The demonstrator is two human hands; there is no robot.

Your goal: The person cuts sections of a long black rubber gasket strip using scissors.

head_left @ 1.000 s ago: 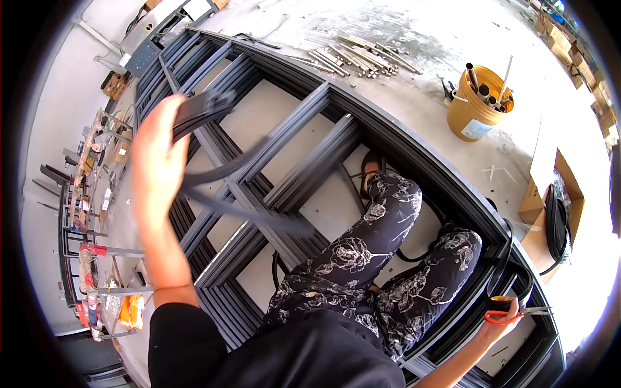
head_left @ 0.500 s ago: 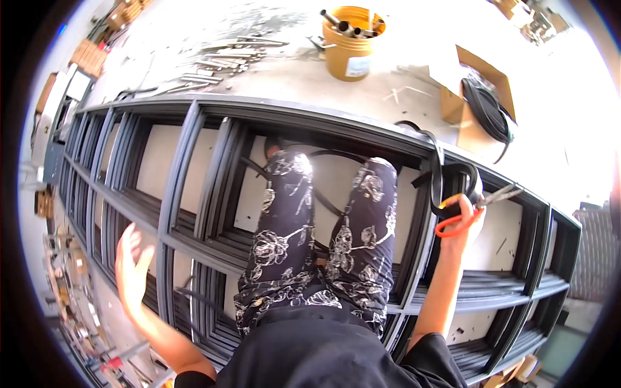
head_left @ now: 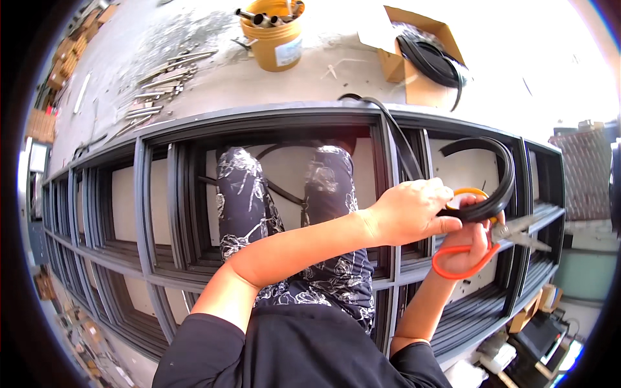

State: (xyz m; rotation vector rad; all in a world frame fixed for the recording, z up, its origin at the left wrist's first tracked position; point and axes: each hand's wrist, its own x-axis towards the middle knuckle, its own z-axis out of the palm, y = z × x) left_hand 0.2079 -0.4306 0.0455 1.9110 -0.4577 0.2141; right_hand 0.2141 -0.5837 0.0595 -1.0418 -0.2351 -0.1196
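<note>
My left hand (head_left: 414,212) reaches across my lap to the right, its fingers closed on a black rubber strip (head_left: 506,178). Beside it, my right hand (head_left: 469,247) holds scissors (head_left: 517,226) with orange handles; their blades stand apart and point right. The strip also lies against the right hand's fingers, and its free end curls up in a loop. Its other length runs from the left hand to the far edge of a dark grey metal frame (head_left: 268,115). Both hands are above the right part of this frame, and my legs are inside one of its openings.
Beyond the frame stand a yellow bucket (head_left: 272,48) of metal tubes and an open cardboard box (head_left: 430,96) with coiled black strip (head_left: 427,61). Loose metal pieces (head_left: 162,87) lie on the floor at the far left. More boxes (head_left: 527,310) are at the lower right.
My left hand has come from the left side, where it was open and empty, across to the right and closed on the strip. The right hand with the scissors has moved slightly nearer to me.
</note>
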